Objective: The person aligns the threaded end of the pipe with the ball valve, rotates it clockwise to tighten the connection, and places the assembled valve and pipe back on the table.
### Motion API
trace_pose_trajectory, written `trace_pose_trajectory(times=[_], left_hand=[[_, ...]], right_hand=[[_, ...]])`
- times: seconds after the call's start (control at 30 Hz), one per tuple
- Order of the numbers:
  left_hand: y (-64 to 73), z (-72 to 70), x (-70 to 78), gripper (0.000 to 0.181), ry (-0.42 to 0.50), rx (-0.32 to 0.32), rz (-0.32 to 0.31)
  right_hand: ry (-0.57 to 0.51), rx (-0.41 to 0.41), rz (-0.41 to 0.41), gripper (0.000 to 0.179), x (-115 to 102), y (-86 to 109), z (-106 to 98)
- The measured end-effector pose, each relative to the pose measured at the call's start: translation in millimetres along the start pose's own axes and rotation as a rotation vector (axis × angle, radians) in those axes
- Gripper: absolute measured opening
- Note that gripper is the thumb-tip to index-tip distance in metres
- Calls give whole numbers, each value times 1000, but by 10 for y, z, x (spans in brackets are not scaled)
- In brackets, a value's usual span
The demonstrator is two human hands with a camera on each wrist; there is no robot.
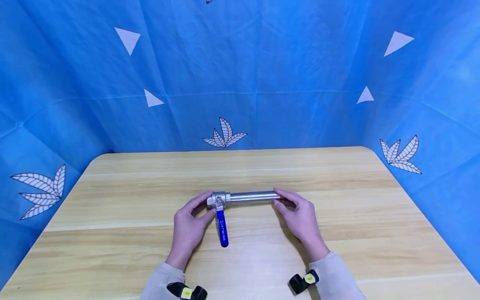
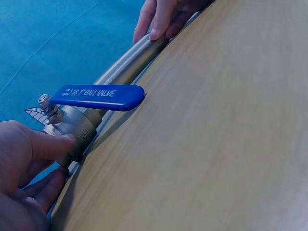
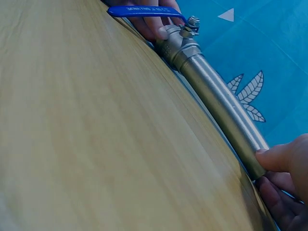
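A steel ball valve [image 1: 218, 199] is joined to a straight metal pipe [image 1: 255, 196], and the two lie level, side to side, close over the table. The valve's blue lever handle [image 1: 222, 229] points toward me, across the pipe's line; white lettering on it reads "BALL VALVE" in the left wrist view. My left hand [image 1: 189, 225] grips the valve body at its left end, thumb in front and fingers behind. At the other end, my right hand [image 1: 300, 214] pinches the pipe [image 3: 231, 115] between thumb and fingers. The pipe's right tip is partly hidden by that hand.
The light wooden table [image 1: 112, 250] spreads around both hands, its far corners rounded. A blue cloth [image 1: 255, 62] with white triangles and leaf prints hangs behind and beside it. Black camera straps [image 1: 186, 291] sit at both wrists over pale sleeves.
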State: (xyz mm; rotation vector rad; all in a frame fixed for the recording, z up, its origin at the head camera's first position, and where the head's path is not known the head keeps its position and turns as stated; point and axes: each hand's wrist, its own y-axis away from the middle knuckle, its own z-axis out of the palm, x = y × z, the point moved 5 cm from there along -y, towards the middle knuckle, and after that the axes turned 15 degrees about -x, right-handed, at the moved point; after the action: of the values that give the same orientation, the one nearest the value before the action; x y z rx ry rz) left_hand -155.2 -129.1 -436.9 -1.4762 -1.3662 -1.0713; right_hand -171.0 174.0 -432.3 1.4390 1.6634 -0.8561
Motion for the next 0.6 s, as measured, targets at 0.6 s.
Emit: trace_pose_trajectory(times=[0.6], left_hand=[[81,-28,-2,53,17,-20,-96]], right_hand=[[-15,-9,9,40,-4,41,48]])
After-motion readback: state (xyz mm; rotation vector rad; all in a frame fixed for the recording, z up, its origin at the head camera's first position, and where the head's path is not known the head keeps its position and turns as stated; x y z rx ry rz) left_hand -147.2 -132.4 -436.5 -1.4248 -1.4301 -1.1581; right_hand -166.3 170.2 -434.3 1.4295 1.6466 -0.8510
